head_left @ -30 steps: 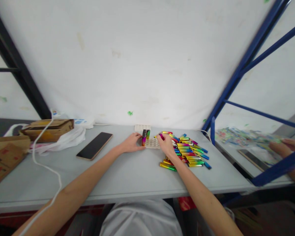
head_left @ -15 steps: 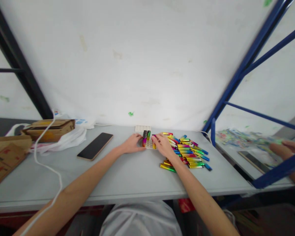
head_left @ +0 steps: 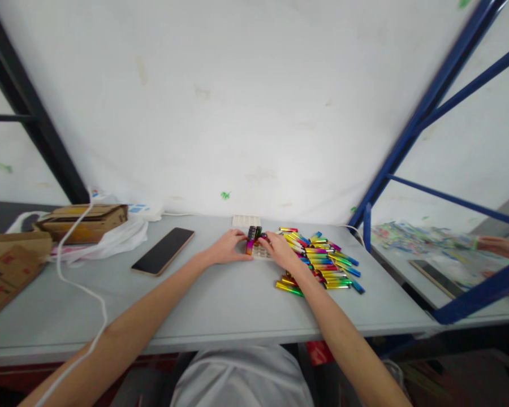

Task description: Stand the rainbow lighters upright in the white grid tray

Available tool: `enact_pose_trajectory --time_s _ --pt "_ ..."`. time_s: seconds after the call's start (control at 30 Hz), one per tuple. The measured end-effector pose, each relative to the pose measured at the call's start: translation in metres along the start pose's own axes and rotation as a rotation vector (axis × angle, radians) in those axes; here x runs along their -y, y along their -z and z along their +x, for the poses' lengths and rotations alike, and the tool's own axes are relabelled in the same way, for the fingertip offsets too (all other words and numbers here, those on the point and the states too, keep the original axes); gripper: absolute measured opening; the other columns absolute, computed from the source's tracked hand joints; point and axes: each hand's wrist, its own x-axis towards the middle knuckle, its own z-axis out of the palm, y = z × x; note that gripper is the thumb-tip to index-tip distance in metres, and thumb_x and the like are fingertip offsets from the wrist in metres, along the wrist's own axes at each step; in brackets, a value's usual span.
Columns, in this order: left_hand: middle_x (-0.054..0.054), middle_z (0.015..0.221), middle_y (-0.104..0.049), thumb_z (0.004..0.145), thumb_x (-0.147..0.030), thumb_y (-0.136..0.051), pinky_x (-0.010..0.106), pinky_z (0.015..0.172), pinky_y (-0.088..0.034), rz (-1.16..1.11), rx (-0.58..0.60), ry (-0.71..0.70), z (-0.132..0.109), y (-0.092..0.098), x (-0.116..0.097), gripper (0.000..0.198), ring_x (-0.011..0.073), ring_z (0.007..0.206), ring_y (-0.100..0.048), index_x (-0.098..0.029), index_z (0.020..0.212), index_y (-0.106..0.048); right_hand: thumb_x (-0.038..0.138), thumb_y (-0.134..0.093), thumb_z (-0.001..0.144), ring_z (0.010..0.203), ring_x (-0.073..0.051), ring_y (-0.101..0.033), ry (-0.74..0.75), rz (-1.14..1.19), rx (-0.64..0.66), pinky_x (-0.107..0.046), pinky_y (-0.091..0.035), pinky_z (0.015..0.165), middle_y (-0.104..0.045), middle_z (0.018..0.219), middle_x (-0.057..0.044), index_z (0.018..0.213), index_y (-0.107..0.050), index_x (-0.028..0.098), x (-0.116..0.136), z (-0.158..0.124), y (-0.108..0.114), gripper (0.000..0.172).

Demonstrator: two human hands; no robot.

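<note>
A white tray with rows of small holes (head_left: 263, 254) lies on the grey table between my hands. Lighters with dark tops and shiny purple-to-orange bodies (head_left: 250, 244) stand upright in a row along its left side. My left hand (head_left: 229, 247) curves around the tray's left edge, thumb at the near corner and fingers farther back, gripping it. My right hand (head_left: 280, 249) pinches a lighter (head_left: 263, 236) over the tray, close to the standing row; its lower part is hidden by the fingers. To the right lies a pile of loose metallic lighters (head_left: 322, 263) in several colours.
Another white holed tray (head_left: 246, 220) lies against the wall. A phone (head_left: 164, 251) is at left, with cardboard boxes (head_left: 89, 220), a plastic bag (head_left: 119, 237) and a white cable (head_left: 80, 287) beyond. A blue metal frame (head_left: 407, 147) bounds the right; another person's hand (head_left: 498, 247) is past it.
My right hand has shifted slightly left with the lighter, bringing it against the standing row. My left hand has stayed by the tray. The other person's hands at far right have moved.
</note>
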Motion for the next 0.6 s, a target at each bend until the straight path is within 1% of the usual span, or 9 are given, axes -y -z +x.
enact_pose_trajectory --time_s 0.1,0.17,0.33,0.5,0.6 --pt "0.016 0.132 -0.073 0.076 -0.069 -0.086 0.049 0.114 -0.053 -0.011 -0.009 0.005 0.0 -0.001 0.001 0.069 0.0388 0.125 -0.067 -0.019 0.124 -0.079 0.029 -0.055 0.113 0.103 -0.025 -0.07 0.03 -0.052 0.009 -0.034 -0.05 0.092 -0.075 0.11 -0.013 0.107 -0.066 0.019 -0.001 0.003 0.0 0.016" --pt "0.017 0.132 -0.073 0.075 -0.069 -0.087 0.05 0.114 -0.053 -0.019 -0.019 0.005 0.0 -0.002 0.001 0.07 0.0392 0.124 -0.067 -0.019 0.123 -0.079 0.028 -0.056 0.113 0.107 -0.026 -0.069 0.034 -0.085 0.011 -0.036 -0.05 0.095 -0.075 0.114 -0.014 0.109 -0.066 0.018 -0.002 0.005 0.001 0.015" --pt "0.017 0.131 -0.074 0.076 -0.073 -0.084 0.05 0.114 -0.053 -0.004 -0.017 -0.008 0.0 -0.003 0.002 0.071 0.0387 0.124 -0.067 -0.019 0.122 -0.079 0.03 -0.053 0.115 0.103 -0.025 -0.07 0.033 -0.068 0.065 -0.035 -0.051 0.093 -0.075 0.113 -0.014 0.111 -0.066 0.017 -0.003 0.008 0.007 0.019" --pt "0.017 0.131 -0.074 0.075 -0.07 -0.085 0.049 0.113 -0.054 0.012 -0.017 -0.004 0.001 -0.003 0.002 0.071 0.0386 0.123 -0.068 -0.018 0.123 -0.079 0.027 -0.052 0.115 0.106 -0.024 -0.072 0.081 -0.039 0.138 -0.033 -0.052 0.095 -0.077 0.116 -0.014 0.114 -0.067 0.015 -0.002 0.01 0.018 0.019" --pt "0.017 0.13 -0.074 0.075 -0.069 -0.085 0.05 0.113 -0.054 0.018 -0.016 -0.002 0.0 -0.003 0.002 0.071 0.0389 0.123 -0.068 -0.017 0.123 -0.079 0.027 -0.053 0.114 0.107 -0.024 -0.072 0.102 -0.068 0.185 -0.032 -0.052 0.095 -0.078 0.117 -0.014 0.117 -0.069 0.015 -0.001 0.011 0.023 0.02"
